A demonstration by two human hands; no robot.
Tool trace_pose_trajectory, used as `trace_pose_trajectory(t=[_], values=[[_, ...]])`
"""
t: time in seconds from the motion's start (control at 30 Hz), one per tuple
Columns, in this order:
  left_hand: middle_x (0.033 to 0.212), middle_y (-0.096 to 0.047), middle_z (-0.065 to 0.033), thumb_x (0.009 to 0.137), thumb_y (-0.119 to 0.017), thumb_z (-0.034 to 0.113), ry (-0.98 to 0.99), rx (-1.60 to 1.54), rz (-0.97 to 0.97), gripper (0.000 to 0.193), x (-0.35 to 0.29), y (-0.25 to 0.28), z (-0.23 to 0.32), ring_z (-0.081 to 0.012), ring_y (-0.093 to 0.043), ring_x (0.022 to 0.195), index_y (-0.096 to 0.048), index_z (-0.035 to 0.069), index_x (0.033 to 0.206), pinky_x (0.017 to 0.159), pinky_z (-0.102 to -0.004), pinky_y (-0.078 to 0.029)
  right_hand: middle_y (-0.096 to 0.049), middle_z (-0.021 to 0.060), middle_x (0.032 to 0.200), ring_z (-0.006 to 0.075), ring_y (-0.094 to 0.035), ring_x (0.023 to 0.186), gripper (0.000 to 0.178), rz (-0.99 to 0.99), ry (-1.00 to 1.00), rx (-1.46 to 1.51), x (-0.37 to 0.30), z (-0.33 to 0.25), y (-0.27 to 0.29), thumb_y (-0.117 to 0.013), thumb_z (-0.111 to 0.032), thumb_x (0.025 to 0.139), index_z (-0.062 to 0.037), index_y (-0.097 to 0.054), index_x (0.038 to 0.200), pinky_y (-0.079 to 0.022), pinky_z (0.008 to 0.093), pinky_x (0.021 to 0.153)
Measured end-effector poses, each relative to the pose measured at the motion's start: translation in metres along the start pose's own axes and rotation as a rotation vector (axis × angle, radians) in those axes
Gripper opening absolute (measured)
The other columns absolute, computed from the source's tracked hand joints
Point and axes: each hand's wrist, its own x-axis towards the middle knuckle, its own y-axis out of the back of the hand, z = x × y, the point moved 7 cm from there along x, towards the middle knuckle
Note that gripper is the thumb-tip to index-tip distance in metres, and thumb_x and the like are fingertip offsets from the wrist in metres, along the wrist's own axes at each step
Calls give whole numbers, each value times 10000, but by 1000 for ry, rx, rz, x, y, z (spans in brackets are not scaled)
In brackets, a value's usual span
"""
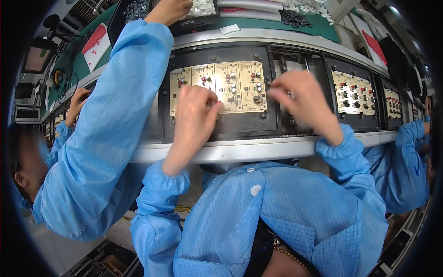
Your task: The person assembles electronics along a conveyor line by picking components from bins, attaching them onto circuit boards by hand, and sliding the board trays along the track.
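A panel of pale yellow circuit boards, fitted with black, red and white-topped components, lies in a black carrier frame in front of me. Over the left part of the boards is my left hand, thumb and fingers pinched close to the surface. Whatever is between those fingertips is too small to name. My right hand hovers by the frame's right edge, slightly blurred, its thumb and forefinger drawn together. What it may hold cannot be made out.
A co-worker's blue sleeve crosses on my left, the hand at dark bins of parts. Another populated board sits in a carrier to the right. A metal rail runs along the near edge. Small red parts lie on a white sheet.
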Motion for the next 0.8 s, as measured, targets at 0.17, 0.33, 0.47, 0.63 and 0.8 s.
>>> trace_pose_trajectory(t=[0.17, 0.33, 0.47, 0.63, 0.8], values=[[856, -655, -116, 786, -712, 8, 117, -125, 41, 118, 19, 14, -5, -287, -592, 880, -655, 8, 889, 769, -389, -480, -665, 105, 786, 208, -622, 698, 189, 189, -311, -90, 30, 131, 52, -647, -184, 918, -13, -669, 995, -479, 319, 646], [846, -657, -114, 793, -687, -16, 11, -136, 11, 113, 43, 9, 12, -284, -594, 876, -658, 8, 900, 765, -380, -484, -664, 83, 790, 198, -625, 724, 237, 247, -341, -52, 55, 245, 37, -665, -185, 882, -56, -691, 1078, -495, 328, 682], [827, -657, -101, 794, -682, -13, 7, -70, 81, 104, 49, 24, -1, -282, -590, 865, -663, 17, 892, 750, -368, -481, -735, 96, 927, 268, -701, 878, 283, 143, -388, -105, 69, 240, 20, -666, -288, 848, -160, -734, 1090, -538, 373, 788], [864, -667, -103, 795, -674, -1, -30, -25, 147, 90, 61, 32, 10, -300, -580, 905, -662, 28, 879, 799, -394, -471, -689, 134, 919, 327, -659, 870, 245, 162, -297, -397, 109, 208, -3, -704, -279, 852, -102, -736, 1018, -524, 423, 751], [843, -666, -147, 799, -644, -9, -194, 68, 286, 64, 124, 15, 13, -340, -579, 882, -662, 7, 858, 784, -426, -476, -698, 132, 926, 335, -658, 884, 227, 134, -238, -603, 103, 225, -7, -687, -275, 853, -97, -726, 989, -521, 444, 763]])
